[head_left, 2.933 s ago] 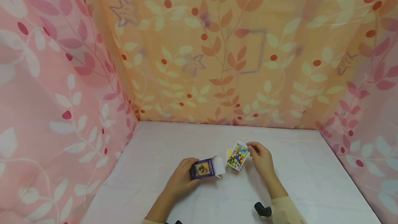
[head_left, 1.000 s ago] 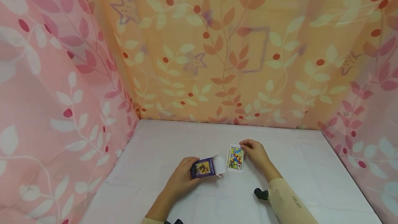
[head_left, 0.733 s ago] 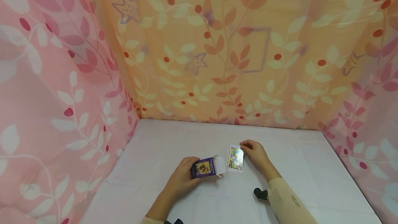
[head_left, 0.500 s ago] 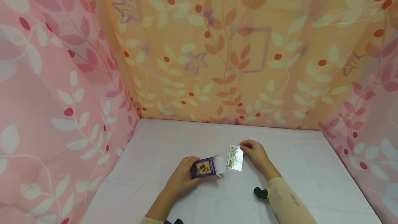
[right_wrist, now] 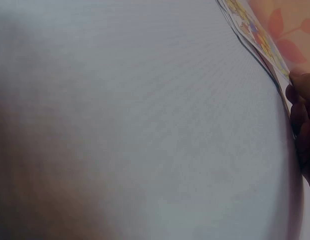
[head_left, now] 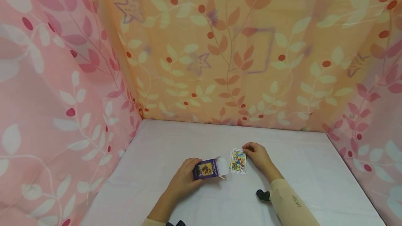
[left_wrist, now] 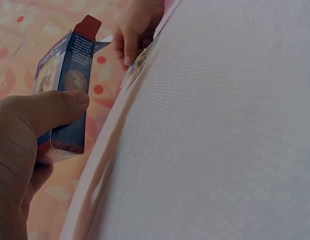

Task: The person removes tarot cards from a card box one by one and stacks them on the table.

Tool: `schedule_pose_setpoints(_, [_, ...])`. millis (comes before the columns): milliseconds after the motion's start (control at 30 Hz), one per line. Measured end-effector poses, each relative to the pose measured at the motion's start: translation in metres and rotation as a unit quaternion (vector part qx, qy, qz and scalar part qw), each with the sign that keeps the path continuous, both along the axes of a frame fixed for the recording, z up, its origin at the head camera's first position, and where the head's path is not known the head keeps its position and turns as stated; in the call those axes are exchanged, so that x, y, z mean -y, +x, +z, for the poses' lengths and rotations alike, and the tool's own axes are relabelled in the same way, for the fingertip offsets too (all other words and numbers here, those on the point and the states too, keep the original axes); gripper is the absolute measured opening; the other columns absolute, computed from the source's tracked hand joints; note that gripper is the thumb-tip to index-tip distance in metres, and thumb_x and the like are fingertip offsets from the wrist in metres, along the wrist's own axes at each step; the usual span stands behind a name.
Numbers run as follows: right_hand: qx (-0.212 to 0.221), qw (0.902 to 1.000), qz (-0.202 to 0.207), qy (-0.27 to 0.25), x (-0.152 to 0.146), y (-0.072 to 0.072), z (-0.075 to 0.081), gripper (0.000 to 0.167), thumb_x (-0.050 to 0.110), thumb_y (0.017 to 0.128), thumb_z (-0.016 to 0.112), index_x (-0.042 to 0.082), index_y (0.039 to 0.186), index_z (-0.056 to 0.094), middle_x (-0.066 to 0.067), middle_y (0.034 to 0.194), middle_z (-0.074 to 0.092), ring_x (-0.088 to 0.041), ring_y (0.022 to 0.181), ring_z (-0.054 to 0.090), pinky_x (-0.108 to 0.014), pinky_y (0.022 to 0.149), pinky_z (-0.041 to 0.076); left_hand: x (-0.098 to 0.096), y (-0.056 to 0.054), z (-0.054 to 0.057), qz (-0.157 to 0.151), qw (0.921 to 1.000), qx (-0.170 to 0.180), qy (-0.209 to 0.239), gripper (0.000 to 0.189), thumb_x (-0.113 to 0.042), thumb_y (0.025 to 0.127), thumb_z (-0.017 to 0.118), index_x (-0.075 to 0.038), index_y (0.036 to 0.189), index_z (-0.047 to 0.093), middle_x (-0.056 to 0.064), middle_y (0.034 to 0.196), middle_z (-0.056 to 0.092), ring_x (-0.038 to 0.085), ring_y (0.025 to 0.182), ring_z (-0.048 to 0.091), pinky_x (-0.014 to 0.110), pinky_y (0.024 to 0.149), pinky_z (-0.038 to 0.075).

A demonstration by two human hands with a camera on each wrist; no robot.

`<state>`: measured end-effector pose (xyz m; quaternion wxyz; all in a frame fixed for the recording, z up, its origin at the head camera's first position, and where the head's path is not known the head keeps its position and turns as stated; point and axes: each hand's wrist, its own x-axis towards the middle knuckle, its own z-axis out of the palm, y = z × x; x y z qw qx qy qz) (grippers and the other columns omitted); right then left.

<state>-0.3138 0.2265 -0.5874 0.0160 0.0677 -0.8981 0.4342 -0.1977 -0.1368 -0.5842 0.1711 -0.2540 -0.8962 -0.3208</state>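
Near the middle of the table my left hand (head_left: 183, 180) grips a purple tarot card box (head_left: 205, 169), thumb on one side and fingers on the other. Its white end flap (head_left: 223, 166) stands open toward the cards; the left wrist view shows printed text on the box's dark side (left_wrist: 75, 75). My right hand (head_left: 259, 156) pinches the upper right corner of a colourful tarot card (head_left: 238, 160) with yellow discs. This card lies over at least one other, whose edges peek out at the left and bottom. In the right wrist view the card (right_wrist: 255, 32) shows only in part.
A white cloth (head_left: 176, 135) covers the table. Patterned curtains hang at the back (head_left: 201, 51) and on both sides. A black wrist mount (head_left: 263, 195) sticks out beside the right sleeve (head_left: 290, 201), and another (head_left: 177, 223) shows at the bottom edge.
The right hand has brought the top card slightly left and turned it from tilted to nearly straight over the card beneath. Glare on it came and went. The left hand and box stay put.
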Motion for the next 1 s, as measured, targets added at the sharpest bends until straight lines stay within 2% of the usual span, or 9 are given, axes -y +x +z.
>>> schedule_pose_setpoints(133, [-0.015,0.9997,-0.004,0.018,0.0016,0.0012,-0.0011,0.009,0.018,0.097,0.071,0.013,0.105,0.073,-0.001,0.101,0.071,-0.019,0.093,0.06,-0.038,0.086,0.051,0.0003,0.0007,0.0002,-0.001,1.0,0.003,0.0,0.078,-0.03,0.073,0.093,-0.017,0.141,0.055,-0.004,0.138,0.057,0.015,0.13,0.054,0.038,0.113,0.048])
schedule_pose_setpoints(567, [-0.013,0.9989,-0.007,0.045,0.004,-0.0005,-0.0038,0.011,0.021,0.095,0.074,0.017,0.105,0.073,0.002,0.097,0.069,-0.018,0.089,0.058,-0.036,0.083,0.049,0.0013,0.0012,-0.0017,0.002,0.9999,0.015,0.005,0.078,-0.032,0.074,0.093,-0.019,0.141,0.056,-0.006,0.138,0.057,0.012,0.131,0.053,0.036,0.114,0.047])
schedule_pose_setpoints(767, [-0.02,0.9985,-0.009,0.051,0.0039,0.0009,-0.0016,0.011,0.021,0.094,0.075,0.018,0.104,0.074,0.002,0.096,0.069,-0.018,0.088,0.058,-0.037,0.084,0.049,0.0003,0.0011,-0.0011,0.002,1.0,0.002,0.004,0.079,-0.03,0.073,0.093,-0.017,0.141,0.056,-0.005,0.138,0.058,0.014,0.129,0.055,0.038,0.112,0.048])
schedule_pose_setpoints(1000, [-0.01,0.999,-0.005,0.044,0.0016,-0.0016,0.0002,0.012,0.023,0.095,0.074,0.016,0.105,0.073,0.002,0.098,0.069,-0.017,0.088,0.057,-0.032,0.079,0.049,-0.0015,0.0008,0.0014,0.002,0.9999,0.016,0.006,0.077,-0.03,0.073,0.093,-0.014,0.139,0.057,-0.004,0.137,0.059,0.013,0.13,0.054,0.038,0.112,0.048])
